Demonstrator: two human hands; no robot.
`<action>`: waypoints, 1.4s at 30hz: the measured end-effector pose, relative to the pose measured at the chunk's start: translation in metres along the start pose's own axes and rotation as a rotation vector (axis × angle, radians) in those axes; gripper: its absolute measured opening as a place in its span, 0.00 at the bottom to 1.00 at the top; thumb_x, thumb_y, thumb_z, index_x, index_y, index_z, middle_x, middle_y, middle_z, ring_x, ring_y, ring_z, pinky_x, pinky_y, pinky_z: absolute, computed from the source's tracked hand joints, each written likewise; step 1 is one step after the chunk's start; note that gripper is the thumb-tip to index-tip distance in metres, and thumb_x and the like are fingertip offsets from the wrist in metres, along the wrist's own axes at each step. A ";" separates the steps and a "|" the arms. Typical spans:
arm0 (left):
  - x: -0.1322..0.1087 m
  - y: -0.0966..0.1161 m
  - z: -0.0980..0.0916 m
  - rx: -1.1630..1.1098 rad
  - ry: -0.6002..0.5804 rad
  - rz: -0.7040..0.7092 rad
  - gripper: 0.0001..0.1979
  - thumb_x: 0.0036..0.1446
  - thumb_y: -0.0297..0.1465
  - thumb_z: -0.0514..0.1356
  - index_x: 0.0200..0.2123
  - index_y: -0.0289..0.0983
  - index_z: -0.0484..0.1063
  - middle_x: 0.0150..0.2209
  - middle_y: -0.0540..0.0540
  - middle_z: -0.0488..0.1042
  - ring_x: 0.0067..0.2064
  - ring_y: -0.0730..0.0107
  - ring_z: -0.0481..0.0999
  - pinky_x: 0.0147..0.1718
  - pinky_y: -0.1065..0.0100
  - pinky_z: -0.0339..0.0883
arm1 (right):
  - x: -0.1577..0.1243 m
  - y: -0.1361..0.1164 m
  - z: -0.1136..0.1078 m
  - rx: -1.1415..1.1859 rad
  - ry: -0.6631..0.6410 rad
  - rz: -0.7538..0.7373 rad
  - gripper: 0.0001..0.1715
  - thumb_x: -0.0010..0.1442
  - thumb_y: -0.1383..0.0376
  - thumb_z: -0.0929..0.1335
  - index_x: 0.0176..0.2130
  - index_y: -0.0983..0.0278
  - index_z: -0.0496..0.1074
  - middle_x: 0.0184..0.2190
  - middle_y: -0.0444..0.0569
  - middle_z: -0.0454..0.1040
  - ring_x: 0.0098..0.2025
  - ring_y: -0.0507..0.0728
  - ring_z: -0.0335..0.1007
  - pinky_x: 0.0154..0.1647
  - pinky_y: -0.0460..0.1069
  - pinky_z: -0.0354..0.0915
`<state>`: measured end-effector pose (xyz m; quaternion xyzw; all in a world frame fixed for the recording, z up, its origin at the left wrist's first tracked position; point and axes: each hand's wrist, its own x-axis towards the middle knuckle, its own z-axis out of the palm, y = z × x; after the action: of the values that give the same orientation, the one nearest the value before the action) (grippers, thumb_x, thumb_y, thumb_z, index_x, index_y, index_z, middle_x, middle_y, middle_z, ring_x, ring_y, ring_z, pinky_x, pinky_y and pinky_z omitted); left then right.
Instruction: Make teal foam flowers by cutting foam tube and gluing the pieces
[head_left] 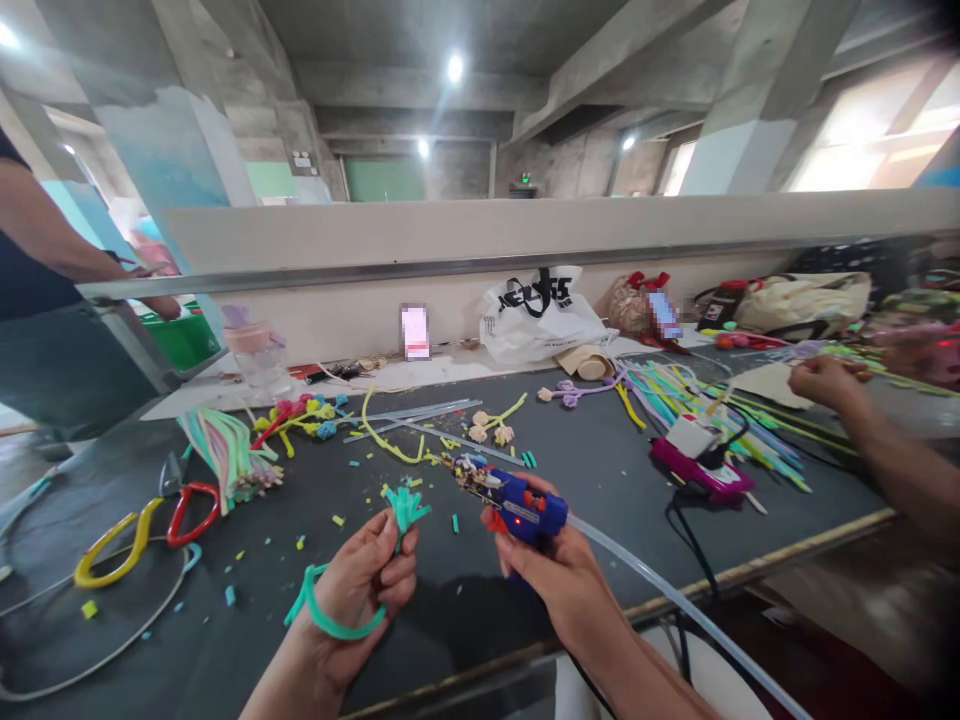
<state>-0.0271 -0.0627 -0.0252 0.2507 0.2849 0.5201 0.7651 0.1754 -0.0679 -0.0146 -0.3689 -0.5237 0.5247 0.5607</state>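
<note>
My left hand (379,565) pinches a small bunch of teal pipe cleaner pieces (407,508), their ends fanning out above the fingers. A teal pipe cleaner loop (337,625) hangs round that wrist. In my right hand (551,570) is a blue hot glue gun (517,500) with orange parts and a lit red light. Its clogged, dirty nozzle end points left, above and right of the teal bunch, apart from it. A long clear glue stick (675,595) runs out of the gun's back toward the lower right.
Scissors (187,510) with red and yellow handles lie left, beside a bundle of pastel pipe cleaners (229,450). Finished bobbled stems (491,428) and cut scraps lie ahead. A purple power strip (701,470) with cables sits right. A co-worker's hand (829,380) is at far right; another person (52,300) stands left.
</note>
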 end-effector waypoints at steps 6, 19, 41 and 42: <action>0.002 -0.005 0.000 -0.016 0.079 0.006 0.12 0.52 0.36 0.64 0.32 0.32 0.70 0.29 0.51 0.63 0.19 0.90 0.49 0.14 0.83 0.46 | 0.004 0.006 0.000 0.085 -0.080 0.069 0.29 0.54 0.62 0.71 0.51 0.60 0.57 0.37 0.49 0.74 0.22 0.47 0.64 0.24 0.46 0.63; -0.001 -0.005 0.002 0.088 0.173 0.013 0.15 0.48 0.36 0.66 0.37 0.34 0.73 0.28 0.51 0.65 0.18 0.88 0.50 0.12 0.83 0.45 | -0.002 0.021 0.001 -0.171 -0.083 -0.095 0.22 0.58 0.66 0.67 0.51 0.57 0.60 0.43 0.50 0.72 0.39 0.55 0.72 0.29 0.45 0.65; -0.005 -0.012 0.011 0.343 0.182 0.055 0.17 0.53 0.44 0.60 0.26 0.35 0.63 0.22 0.54 0.65 0.14 0.89 0.48 0.12 0.80 0.38 | 0.003 0.020 0.003 0.056 -0.024 0.010 0.26 0.55 0.62 0.70 0.50 0.55 0.58 0.34 0.45 0.74 0.23 0.48 0.63 0.22 0.44 0.60; -0.007 -0.011 0.013 0.323 0.165 0.029 0.17 0.53 0.43 0.59 0.27 0.35 0.63 0.22 0.53 0.65 0.14 0.89 0.48 0.12 0.80 0.38 | 0.004 0.019 0.004 0.069 0.004 0.023 0.28 0.53 0.61 0.71 0.50 0.56 0.58 0.33 0.45 0.73 0.22 0.48 0.62 0.21 0.44 0.59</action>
<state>-0.0128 -0.0738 -0.0228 0.3308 0.4227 0.4974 0.6815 0.1674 -0.0608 -0.0309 -0.3563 -0.5001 0.5480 0.5680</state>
